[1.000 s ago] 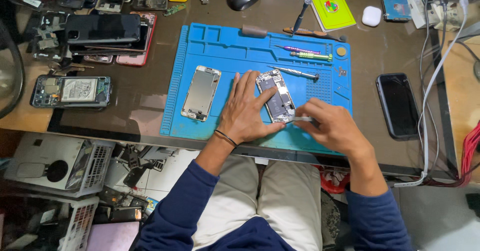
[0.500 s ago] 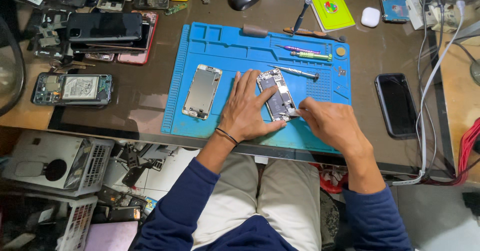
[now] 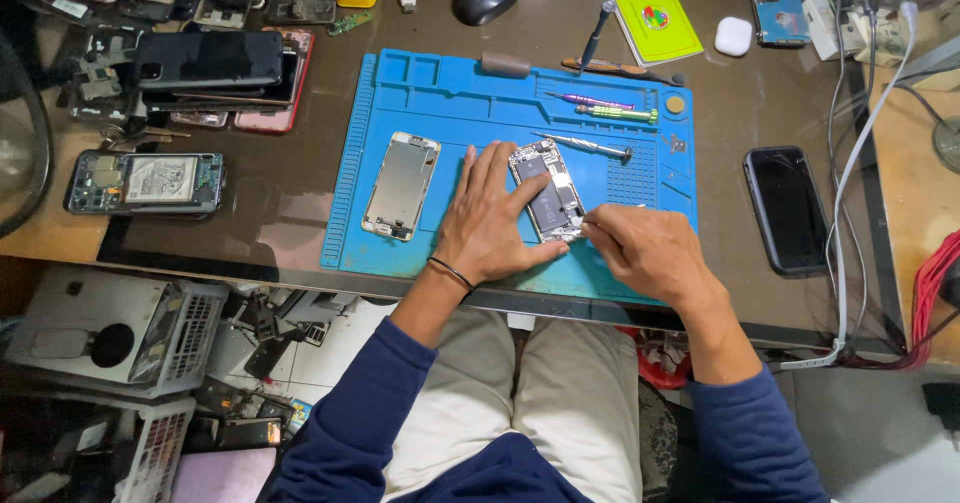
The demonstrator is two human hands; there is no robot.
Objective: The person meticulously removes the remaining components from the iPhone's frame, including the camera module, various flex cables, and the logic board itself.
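While the left hand [image 3: 490, 218] lies flat with its fingers spread, pressing on the opened phone [image 3: 547, 191], the right hand [image 3: 645, 253] meets that phone's lower end with its fingers pinched together (whether they grip a small tool or part is too fine to tell). The phone sits near the middle of a blue rubbery mat [image 3: 450, 103], its insides showing as a dark rectangular battery framed by shiny metal edges. The left thumb rests against the phone's lower edge, and the forefinger crosses its top left side.

Just left of the left hand, a detached screen panel [image 3: 401, 185] lies flat and slightly tilted, pale and glossy with rounded corners. Beyond the phone, a slim metal screwdriver [image 3: 585, 145] lies on the mat, with green and purple tools [image 3: 605, 109] farther up beside the mat's moulded trays. The worktop [image 3: 280, 193] is dark brown and faintly reflective. A black phone [image 3: 787, 209] lies well to the right, off the mat.

Bare mat shows between the screen panel and the mat's ribbed left edge, and along the near edge under both wrists.
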